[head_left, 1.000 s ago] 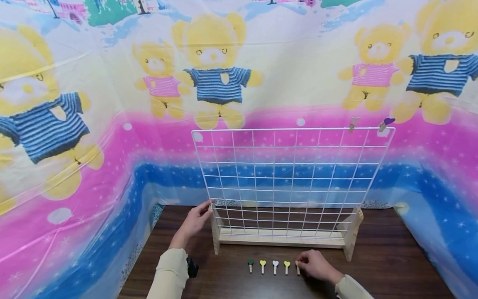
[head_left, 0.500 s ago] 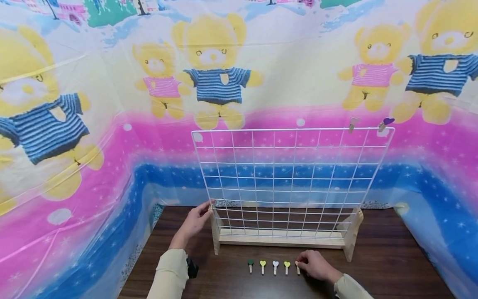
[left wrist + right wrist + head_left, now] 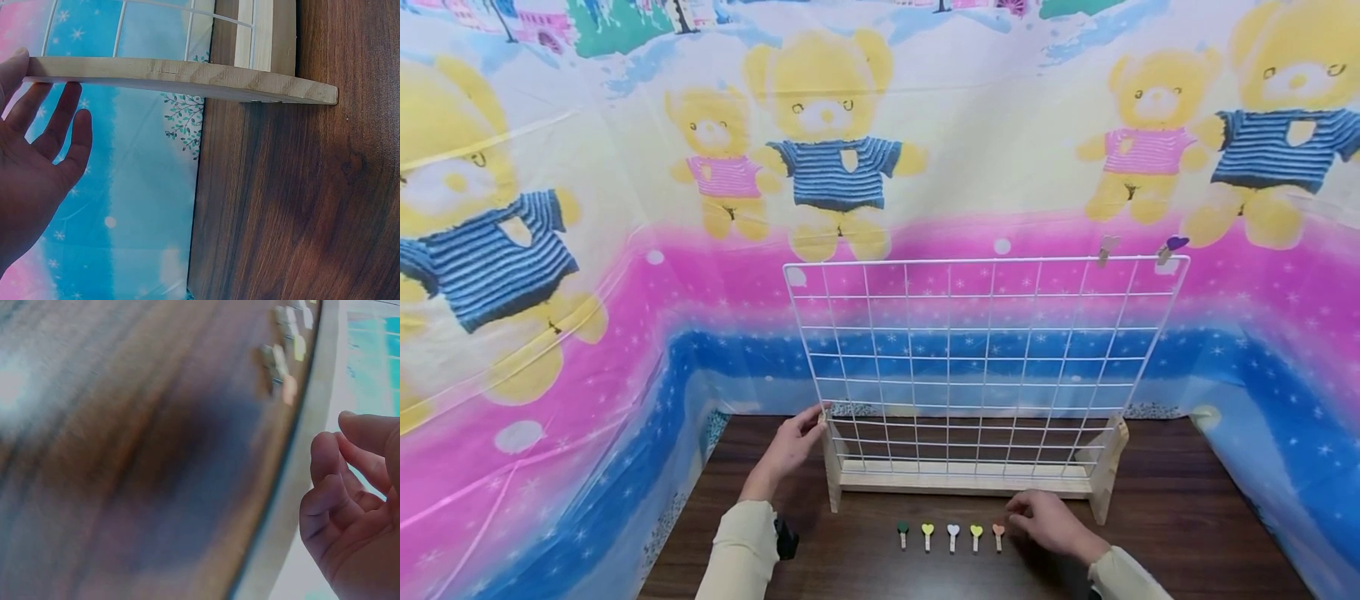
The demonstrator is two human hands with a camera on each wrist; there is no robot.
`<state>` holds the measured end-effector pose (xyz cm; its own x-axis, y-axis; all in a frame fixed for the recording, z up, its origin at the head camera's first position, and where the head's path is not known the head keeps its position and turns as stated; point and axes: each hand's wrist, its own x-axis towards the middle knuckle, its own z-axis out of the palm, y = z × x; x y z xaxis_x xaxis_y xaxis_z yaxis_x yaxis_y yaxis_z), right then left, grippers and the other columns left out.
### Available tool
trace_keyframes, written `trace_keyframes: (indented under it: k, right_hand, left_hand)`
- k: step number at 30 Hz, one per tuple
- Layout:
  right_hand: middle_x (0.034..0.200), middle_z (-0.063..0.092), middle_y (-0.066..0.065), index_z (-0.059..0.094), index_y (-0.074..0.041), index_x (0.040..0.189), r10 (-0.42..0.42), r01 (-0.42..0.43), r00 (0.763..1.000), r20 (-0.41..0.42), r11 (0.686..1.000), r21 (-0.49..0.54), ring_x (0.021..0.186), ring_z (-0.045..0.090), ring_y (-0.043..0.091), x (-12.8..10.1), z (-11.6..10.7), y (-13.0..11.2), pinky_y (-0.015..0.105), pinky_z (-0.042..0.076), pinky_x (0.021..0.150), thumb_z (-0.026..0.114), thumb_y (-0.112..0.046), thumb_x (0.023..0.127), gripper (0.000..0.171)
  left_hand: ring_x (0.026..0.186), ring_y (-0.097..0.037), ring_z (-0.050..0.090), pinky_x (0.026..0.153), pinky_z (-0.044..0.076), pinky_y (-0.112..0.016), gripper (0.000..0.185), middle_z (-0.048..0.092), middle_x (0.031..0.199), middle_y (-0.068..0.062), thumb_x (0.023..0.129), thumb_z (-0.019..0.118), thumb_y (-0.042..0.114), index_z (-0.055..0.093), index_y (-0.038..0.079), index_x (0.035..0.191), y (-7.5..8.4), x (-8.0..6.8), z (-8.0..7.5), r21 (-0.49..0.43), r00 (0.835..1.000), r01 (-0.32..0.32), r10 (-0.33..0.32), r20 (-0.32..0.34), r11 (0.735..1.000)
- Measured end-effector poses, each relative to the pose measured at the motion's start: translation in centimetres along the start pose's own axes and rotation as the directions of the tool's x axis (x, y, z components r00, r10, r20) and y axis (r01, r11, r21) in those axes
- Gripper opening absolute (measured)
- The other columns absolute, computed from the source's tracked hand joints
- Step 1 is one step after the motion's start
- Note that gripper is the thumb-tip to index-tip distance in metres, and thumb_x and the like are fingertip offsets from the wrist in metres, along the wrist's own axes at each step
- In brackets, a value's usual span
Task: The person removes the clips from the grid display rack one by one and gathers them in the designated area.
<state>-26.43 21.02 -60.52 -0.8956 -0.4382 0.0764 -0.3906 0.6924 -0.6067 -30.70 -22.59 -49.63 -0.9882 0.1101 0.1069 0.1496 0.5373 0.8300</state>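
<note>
Head view: right hand (image 3: 1051, 523) fingers loosely curled, holding nothing, just beside orange heart clip (image 3: 997, 533) ending the clip row (image 3: 951, 534) on table (image 3: 1187, 517). Left hand (image 3: 790, 446) fingers straight, touching wooden stand (image 3: 832, 475) of wire grid (image 3: 977, 358).

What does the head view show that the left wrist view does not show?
Only the head view shows the right hand, the row of five heart clips on the table and two clips on the grid's top wire. Only the left wrist view shows the left hand's straight fingers from close. Both show the left hand at the wooden stand.
</note>
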Motion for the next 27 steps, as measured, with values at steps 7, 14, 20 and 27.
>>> trace_keyframes:
  k: [7, 14, 20, 27]
  right_hand:
    - [0.087, 0.065, -0.004, 0.071, -0.013, 0.090, -0.038, 0.032, 0.995, -0.094, 0.997, -0.066, 0.074, 0.058, 0.005, -0.1, -2.9, -1.2, 0.026, 0.048, 0.063, 0.069, -0.008, 0.084, 0.008]
    - [0.087, 0.064, -0.003, 0.070, -0.013, 0.092, -0.057, 0.044, 0.984, -0.169, 0.996, -0.077, 0.066, 0.053, 0.002, -0.3, -6.6, -3.3, 0.023, 0.045, 0.057, 0.069, -0.008, 0.085, 0.008]
    - [0.089, 0.064, -0.006, 0.070, -0.014, 0.096, -0.081, 0.062, 0.979, -0.186, 0.992, -0.108, 0.071, 0.054, 0.002, -0.3, -9.6, -5.3, 0.024, 0.047, 0.060, 0.069, -0.009, 0.086, 0.011]
    - [0.085, 0.061, -0.011, 0.070, -0.014, 0.098, -0.139, 0.109, 0.962, -0.236, 0.985, -0.137, 0.071, 0.056, 0.001, -0.5, -12.4, -7.6, 0.025, 0.048, 0.061, 0.069, -0.008, 0.086, 0.013]
  left_hand:
    - [0.117, -0.031, 0.050, 0.092, 0.043, -0.049, 0.041, 0.052, 0.132, -0.018, 0.099, 0.051, 0.015, 0.049, 0.012, 0.140, -0.1, -0.1, 0.1, -0.003, 1.000, -0.015, 0.015, 0.000, 1.000]
    - [0.116, -0.030, 0.051, 0.091, 0.044, -0.048, 0.040, 0.054, 0.130, -0.018, 0.099, 0.050, 0.013, 0.049, 0.011, 0.139, 0.0, -0.2, 0.0, -0.008, 1.000, -0.025, 0.025, 0.000, 1.000]
    - [0.118, -0.032, 0.049, 0.092, 0.043, -0.050, 0.041, 0.051, 0.133, -0.019, 0.099, 0.051, 0.014, 0.048, 0.011, 0.140, 0.2, -0.2, 0.0, -0.004, 1.000, -0.009, 0.009, 0.003, 1.000]
    - [0.119, -0.032, 0.049, 0.093, 0.043, -0.050, 0.041, 0.050, 0.134, -0.019, 0.099, 0.051, 0.015, 0.048, 0.012, 0.140, 0.0, -0.2, 0.0, 0.001, 1.000, -0.004, 0.004, 0.002, 1.000]
